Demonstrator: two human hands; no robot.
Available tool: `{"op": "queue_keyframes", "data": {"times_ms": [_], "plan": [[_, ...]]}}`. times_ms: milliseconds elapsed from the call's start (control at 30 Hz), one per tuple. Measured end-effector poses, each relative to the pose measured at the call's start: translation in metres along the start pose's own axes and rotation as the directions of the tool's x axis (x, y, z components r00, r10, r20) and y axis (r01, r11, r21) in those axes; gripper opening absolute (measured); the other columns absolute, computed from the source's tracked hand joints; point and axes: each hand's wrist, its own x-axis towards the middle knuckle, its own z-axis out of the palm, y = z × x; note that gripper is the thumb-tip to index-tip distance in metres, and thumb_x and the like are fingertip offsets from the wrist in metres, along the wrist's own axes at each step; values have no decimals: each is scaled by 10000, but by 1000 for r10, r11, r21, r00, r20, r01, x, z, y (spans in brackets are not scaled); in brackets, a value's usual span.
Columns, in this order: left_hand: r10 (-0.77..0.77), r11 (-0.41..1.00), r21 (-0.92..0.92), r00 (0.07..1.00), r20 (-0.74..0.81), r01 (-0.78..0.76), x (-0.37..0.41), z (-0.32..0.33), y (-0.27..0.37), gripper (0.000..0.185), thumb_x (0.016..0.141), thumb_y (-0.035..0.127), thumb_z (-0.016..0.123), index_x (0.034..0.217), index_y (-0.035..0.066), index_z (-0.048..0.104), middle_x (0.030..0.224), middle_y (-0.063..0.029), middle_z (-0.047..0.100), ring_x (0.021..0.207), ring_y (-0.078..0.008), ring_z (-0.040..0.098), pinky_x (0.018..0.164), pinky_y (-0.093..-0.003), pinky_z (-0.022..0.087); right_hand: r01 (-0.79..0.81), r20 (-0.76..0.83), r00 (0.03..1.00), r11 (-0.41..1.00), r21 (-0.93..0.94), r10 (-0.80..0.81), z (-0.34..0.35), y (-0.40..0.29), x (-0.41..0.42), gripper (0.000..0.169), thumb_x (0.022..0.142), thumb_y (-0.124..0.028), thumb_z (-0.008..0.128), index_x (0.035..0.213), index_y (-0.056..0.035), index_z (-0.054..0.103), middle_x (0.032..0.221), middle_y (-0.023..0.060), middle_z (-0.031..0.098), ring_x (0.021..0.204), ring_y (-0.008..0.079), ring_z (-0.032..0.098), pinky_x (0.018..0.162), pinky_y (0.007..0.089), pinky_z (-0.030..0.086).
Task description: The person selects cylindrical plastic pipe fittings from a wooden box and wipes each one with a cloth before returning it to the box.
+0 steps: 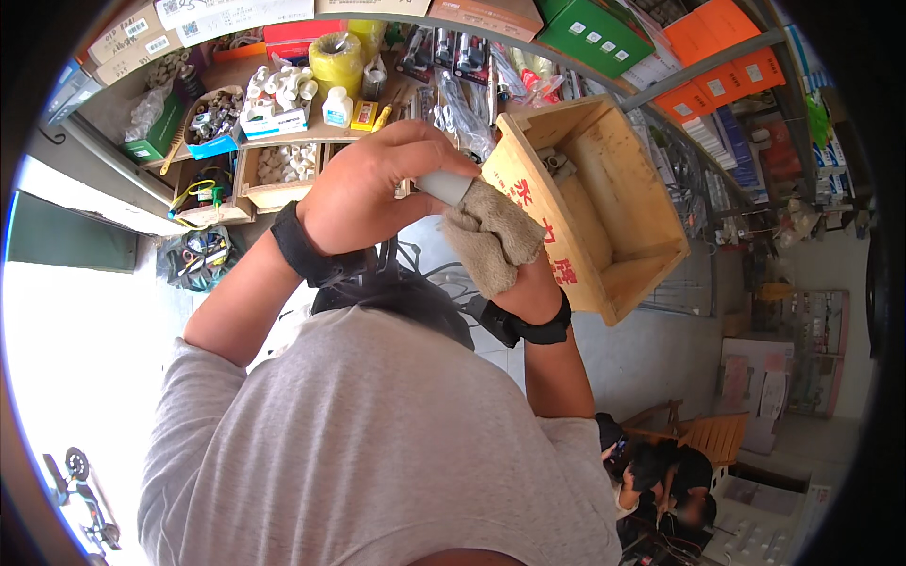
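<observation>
A grey-white plastic pipe fitting is pinched between the thumb and fingers of my left hand. Against its right end lies a folded tan cloth, touching the fitting. The cloth covers most of my right hand and is held in it; its fingers are hidden. Close beyond the cloth, a wooden box with red characters on its side stands tilted in the view. Several grey fittings lie inside the box.
On the shelf behind my hands are a carton of white pipe fittings, a blue box of metal fittings, yellow tape rolls and a white bottle. A wooden drawer below holds white fittings. People sit at lower right.
</observation>
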Motion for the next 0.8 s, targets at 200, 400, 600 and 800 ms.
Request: {"op": "queue_keyframes", "data": {"times_ms": [200,400,600,800], "plan": [[417,866,287,908,34,-409,0,2,-11,363,588,-51,655,922,91,636,962,-61,584,882,-266,580,713,-348,484,-682,585,689,109,723,428,-17,10,-10,140,830,-183,608,835,-50,566,688,49,528,590,108,518,552,251,443],[-37,983,-178,999,-20,33,-3,-4,-14,633,759,578,524,1066,27,575,1063,-83,580,921,-220,572,743,-287,465,-240,104,964,969,-54,244,-12,-3,-9,223,745,-123,693,949,-70,619,807,62,629,723,194,614,645,278,479],[-275,918,-188,903,330,348,-8,-13,-22,471,885,435,466,1072,14,564,886,-93,597,775,-205,585,724,-273,471,-424,131,870,858,-290,475,-9,-6,-12,211,720,-95,675,914,-48,605,846,83,620,722,201,603,659,286,467],[-128,959,-205,945,301,195,-6,-11,-16,243,838,115,585,1062,23,567,991,-85,583,872,-208,565,740,-275,465,-157,77,984,985,-74,163,-3,10,-18,209,779,-195,669,867,-30,573,769,79,598,618,176,579,566,288,455]]}}
